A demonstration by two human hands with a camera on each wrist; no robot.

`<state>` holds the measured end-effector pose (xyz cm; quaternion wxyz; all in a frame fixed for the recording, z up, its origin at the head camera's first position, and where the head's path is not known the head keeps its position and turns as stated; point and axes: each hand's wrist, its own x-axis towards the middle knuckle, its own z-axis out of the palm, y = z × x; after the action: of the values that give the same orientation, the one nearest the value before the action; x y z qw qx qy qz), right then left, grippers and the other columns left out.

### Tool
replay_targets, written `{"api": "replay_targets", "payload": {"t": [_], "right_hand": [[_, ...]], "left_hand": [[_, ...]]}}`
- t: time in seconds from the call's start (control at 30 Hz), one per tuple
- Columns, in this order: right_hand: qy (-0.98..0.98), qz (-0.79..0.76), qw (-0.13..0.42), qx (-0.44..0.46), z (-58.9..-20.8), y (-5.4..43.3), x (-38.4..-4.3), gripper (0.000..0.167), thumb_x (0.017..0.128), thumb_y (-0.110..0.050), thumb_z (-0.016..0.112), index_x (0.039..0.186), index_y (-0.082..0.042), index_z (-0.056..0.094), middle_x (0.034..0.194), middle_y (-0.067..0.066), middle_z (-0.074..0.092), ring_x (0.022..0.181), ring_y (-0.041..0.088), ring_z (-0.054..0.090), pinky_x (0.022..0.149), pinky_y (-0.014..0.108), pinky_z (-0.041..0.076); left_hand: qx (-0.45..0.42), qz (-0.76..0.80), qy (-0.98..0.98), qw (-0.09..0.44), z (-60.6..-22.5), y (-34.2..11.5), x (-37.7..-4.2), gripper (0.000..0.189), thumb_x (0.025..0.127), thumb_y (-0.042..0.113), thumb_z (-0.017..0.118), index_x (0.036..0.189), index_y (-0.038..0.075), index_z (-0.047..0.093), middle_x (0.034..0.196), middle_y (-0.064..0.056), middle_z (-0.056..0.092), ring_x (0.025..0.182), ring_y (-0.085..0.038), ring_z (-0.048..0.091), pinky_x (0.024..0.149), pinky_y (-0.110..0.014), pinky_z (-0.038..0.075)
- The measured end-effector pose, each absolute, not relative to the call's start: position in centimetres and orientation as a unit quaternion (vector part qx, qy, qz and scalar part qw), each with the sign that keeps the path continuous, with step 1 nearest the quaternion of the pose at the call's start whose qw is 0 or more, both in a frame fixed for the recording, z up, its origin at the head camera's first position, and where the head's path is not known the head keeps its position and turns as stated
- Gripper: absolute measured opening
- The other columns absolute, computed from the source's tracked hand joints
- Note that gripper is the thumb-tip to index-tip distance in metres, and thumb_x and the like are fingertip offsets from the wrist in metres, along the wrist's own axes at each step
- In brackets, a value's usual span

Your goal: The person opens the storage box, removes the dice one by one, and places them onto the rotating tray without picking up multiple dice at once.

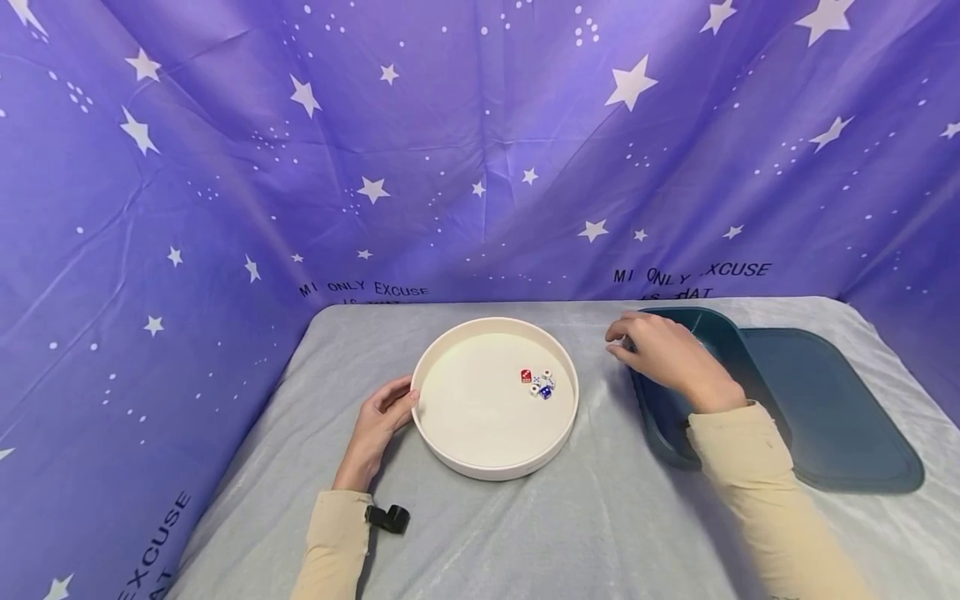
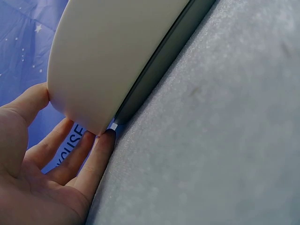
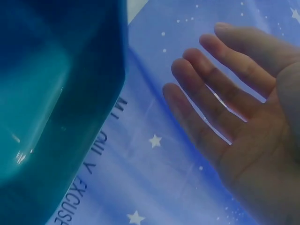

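A round cream tray (image 1: 480, 433) sits on the table in the middle of the head view. Several small dice, among them a red die (image 1: 526, 376) and a blue die (image 1: 546, 392), lie together at its right side. My left hand (image 1: 381, 421) grips the tray's left side, thumb at the rim and fingertips at the lower edge of the wall, as the left wrist view shows. Over the left wall of a dark teal bin (image 1: 757, 396), my right hand (image 1: 667, 350) hovers with relaxed fingers. Nothing lies in that palm in the right wrist view.
A flat teal lid (image 1: 847, 417) lies right of the bin, partly behind it. Grey cloth (image 1: 600, 533) covers the table. A purple curtain (image 1: 480, 167) with stars stands behind and at both sides. On the left wrist is a black strap (image 1: 388, 518).
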<state>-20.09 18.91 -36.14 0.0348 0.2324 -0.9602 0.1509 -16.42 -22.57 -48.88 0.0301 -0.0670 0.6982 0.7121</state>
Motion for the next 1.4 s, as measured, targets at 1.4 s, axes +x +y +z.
{"api": "replay_targets", "payload": {"t": [1.4], "right_hand": [[-0.973,0.148,-0.059,0.166,-38.7,27.0,-19.9,0.027,0.089,-0.012,0.072,0.108,0.008,0.069,0.105,0.024,0.069,0.094,0.04,0.066,0.079,0.055,0.056]], "left_hand": [[-0.068,0.703,0.707,0.02,-48.8,-22.2,-16.2,0.053,0.091,0.028,0.074,0.136,0.004,0.057,0.137,-0.017,0.055,0.113,-0.018,0.062,0.092,-0.023,0.057]]}}
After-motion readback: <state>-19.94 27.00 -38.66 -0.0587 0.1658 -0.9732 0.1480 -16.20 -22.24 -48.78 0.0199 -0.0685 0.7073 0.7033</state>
